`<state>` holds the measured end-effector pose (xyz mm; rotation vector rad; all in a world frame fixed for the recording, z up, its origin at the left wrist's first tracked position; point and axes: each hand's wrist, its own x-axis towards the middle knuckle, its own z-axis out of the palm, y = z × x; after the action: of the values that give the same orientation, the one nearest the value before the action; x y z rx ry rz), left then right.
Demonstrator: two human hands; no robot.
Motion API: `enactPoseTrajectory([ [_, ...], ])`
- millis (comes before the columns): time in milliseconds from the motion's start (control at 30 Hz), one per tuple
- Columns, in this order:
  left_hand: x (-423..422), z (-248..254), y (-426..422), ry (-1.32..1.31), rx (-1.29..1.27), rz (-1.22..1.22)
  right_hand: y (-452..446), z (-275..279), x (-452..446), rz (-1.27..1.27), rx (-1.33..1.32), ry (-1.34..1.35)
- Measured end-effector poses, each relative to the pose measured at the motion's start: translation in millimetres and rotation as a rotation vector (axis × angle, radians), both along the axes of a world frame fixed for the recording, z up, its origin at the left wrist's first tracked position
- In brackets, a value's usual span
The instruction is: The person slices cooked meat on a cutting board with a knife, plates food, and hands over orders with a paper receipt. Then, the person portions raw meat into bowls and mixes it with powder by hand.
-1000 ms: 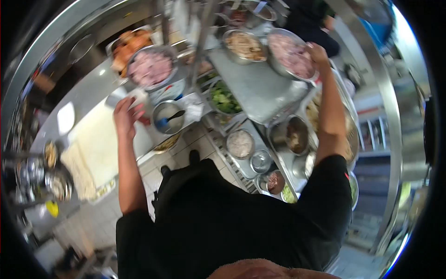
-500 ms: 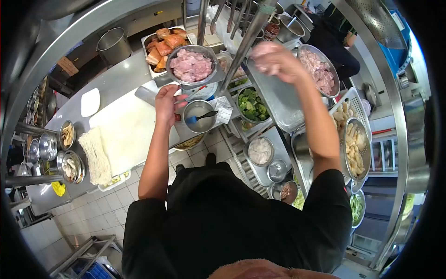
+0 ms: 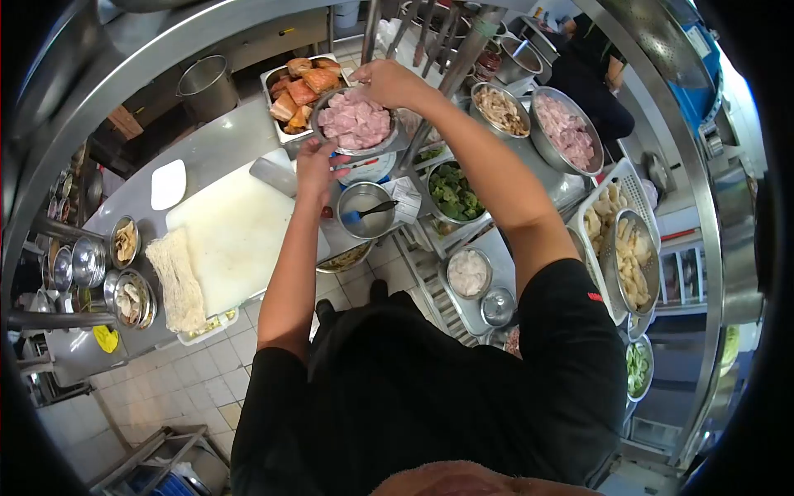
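Observation:
A round metal bowl (image 3: 320, 132) heaped with pink raw meat pieces (image 3: 354, 121) sits at the far end of the counter. My right hand (image 3: 385, 84) reaches over its far right side, back of the hand upward. Its fingertips are near the rim; whether they grip meat or the rim is hidden. At the bowl's near left side is my left hand (image 3: 314, 172), fingers apart, with nothing visible in it. Just below the bowl stands a metal pot (image 3: 341, 213) of pale liquid, a blue-headed brush (image 3: 372, 211) resting in it.
Left of the pot lies a white cutting board (image 3: 231, 236), with a pale stringy bundle (image 3: 176, 277) at its edge. A tray of browned meat chunks (image 3: 304, 91) stands behind. Broccoli (image 3: 452, 192) and another meat bowl (image 3: 566, 132) are rightward. A person (image 3: 591, 78) is beyond.
My right hand has swung left from the right-hand side, where it carried pink meat, to the meat bowl. A bowl of brown strips now shows; the shallow metal tray no longer does.

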<state>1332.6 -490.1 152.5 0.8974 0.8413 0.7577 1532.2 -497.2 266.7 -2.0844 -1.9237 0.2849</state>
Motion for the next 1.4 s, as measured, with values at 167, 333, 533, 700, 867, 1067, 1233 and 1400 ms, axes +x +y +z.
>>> enactPoseTrajectory([
  [167, 1.3, -7.2, 7.7, 0.017, 0.006, -0.038, -93.9, 30.7, 35.3, 0.159, -0.032, 0.170],
  [333, -1.3, -10.3, 12.1, 0.005, 0.009, -0.018, -206.6, 59.5, 128.3, -0.376, -0.239, 0.259],
  [533, -8.8, -8.4, 17.1, 0.043, 0.047, -0.034, -339.1, -61.5, 402.7, -0.355, -0.183, -0.379],
  [700, -12.0, -9.1, 17.2, 0.041, 0.064, -0.012, -350.2, -87.6, 428.4, -0.511, -0.426, -0.040],
  [867, -10.5, -6.9, 6.7, 0.047, 0.053, 0.018, -345.3, -87.4, 393.4, -0.727, -0.364, -0.021],
  [1067, -10.4, -3.4, -3.6, -0.009, 0.059, 0.056, -347.2, -87.1, 375.2, -0.463, -0.238, -0.537],
  [1233, -9.8, -3.8, -2.9, 0.019, 0.044, 0.050, -349.8, -103.9, 437.5, -0.235, -0.372, -0.811],
  [1400, -13.8, -5.9, -4.6, 0.008, 0.021, 0.046, -360.8, -67.3, 446.9, -0.058, 0.077, -0.335],
])
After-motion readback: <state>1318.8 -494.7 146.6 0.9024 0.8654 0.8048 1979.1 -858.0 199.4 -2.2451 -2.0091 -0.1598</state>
